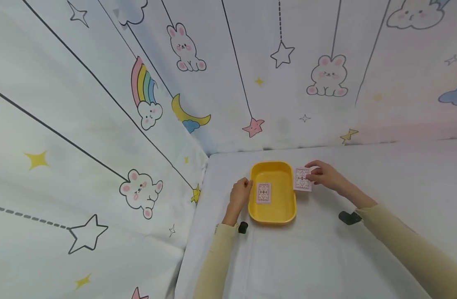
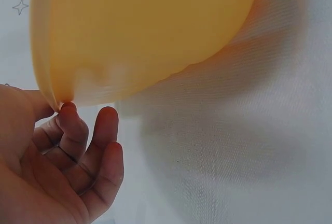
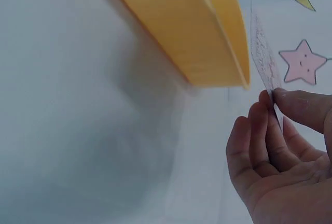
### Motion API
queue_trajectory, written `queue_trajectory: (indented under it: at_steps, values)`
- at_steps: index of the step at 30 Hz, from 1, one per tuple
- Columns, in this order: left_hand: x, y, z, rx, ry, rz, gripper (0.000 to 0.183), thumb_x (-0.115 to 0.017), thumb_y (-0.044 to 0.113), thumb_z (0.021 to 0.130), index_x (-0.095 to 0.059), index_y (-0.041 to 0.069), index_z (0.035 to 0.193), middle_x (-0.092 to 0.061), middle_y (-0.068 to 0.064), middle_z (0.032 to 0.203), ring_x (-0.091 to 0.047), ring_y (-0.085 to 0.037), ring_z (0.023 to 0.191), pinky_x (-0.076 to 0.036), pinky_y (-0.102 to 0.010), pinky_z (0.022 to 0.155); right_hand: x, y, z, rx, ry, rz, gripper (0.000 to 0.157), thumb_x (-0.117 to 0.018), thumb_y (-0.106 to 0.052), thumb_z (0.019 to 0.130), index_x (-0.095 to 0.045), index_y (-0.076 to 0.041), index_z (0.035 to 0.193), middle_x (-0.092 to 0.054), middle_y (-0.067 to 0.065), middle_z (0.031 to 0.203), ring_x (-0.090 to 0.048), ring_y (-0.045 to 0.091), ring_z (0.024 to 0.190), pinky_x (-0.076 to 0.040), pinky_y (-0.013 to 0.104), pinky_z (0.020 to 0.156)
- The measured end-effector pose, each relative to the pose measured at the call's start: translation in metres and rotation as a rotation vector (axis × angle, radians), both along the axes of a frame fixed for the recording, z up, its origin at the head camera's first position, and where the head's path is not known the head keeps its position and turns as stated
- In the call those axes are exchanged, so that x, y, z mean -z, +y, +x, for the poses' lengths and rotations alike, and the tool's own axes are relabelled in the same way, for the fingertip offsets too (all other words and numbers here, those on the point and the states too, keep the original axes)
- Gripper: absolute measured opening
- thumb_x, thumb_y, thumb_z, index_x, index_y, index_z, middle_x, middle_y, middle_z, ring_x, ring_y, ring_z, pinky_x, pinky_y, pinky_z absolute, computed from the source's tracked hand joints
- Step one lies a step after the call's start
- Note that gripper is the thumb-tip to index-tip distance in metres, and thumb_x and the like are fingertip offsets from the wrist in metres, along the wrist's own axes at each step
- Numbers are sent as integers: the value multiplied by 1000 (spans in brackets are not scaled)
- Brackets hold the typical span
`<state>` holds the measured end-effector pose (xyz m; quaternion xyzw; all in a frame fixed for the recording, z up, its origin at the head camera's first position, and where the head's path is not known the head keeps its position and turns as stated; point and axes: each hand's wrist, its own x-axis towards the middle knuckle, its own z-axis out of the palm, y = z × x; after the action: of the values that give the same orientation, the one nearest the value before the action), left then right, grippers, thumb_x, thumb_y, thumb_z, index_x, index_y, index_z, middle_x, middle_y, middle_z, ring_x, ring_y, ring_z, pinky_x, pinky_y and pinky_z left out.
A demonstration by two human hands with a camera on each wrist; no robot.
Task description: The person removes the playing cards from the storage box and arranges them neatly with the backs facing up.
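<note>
A yellow plastic tray (image 1: 277,214) with rounded corners stands on the white cloth. One pink patterned playing card (image 1: 263,192) lies back up inside it, toward the left. My left hand (image 1: 240,192) pinches the tray's left rim between thumb and fingers, as the left wrist view shows the rim (image 2: 52,92) at the fingertips. Just past the tray's right rim, my right hand (image 1: 324,176) holds a second playing card (image 1: 301,179) by its edge. In the right wrist view that card (image 3: 264,58) is pinched between thumb and index finger, seen nearly edge-on beside the tray (image 3: 171,22).
A white cloth (image 1: 288,257) covers the table. Behind and to the left hang white curtains (image 1: 228,83) printed with bunnies, stars and clouds. Dark wrist-camera pieces sit at the left cuff (image 1: 243,227) and the right cuff (image 1: 349,217).
</note>
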<state>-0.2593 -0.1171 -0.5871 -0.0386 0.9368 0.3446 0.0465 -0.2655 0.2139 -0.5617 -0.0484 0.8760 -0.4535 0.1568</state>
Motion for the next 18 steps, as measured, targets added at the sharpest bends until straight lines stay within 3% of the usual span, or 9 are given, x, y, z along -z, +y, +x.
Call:
queue_trajectory:
  at_steps: [6,13,18]
  values:
    - [0,-1,0,6,4,-2,30,-52,35,105,-56,10,88,-49,0,70,-44,-13,59,-33,-24,53,16,16,5,22,6,11,54,-63,-31,100,-43,-5,143,-61,25,121,-63,32,99,-56,45,93]
    - [-3,0,0,3,-12,-6,30,-53,34,105,-56,10,88,-49,-1,71,-45,-13,60,-34,-23,53,44,21,2,15,-6,74,50,-65,-27,99,-45,-4,139,-60,20,111,-58,26,91,-55,31,78]
    - [-3,-1,-1,-2,-25,1,30,-53,35,105,-57,11,88,-50,0,71,-46,-13,59,-35,-23,53,49,14,3,18,13,117,47,-64,-21,99,-45,-2,137,-59,20,105,-56,27,88,-51,30,74]
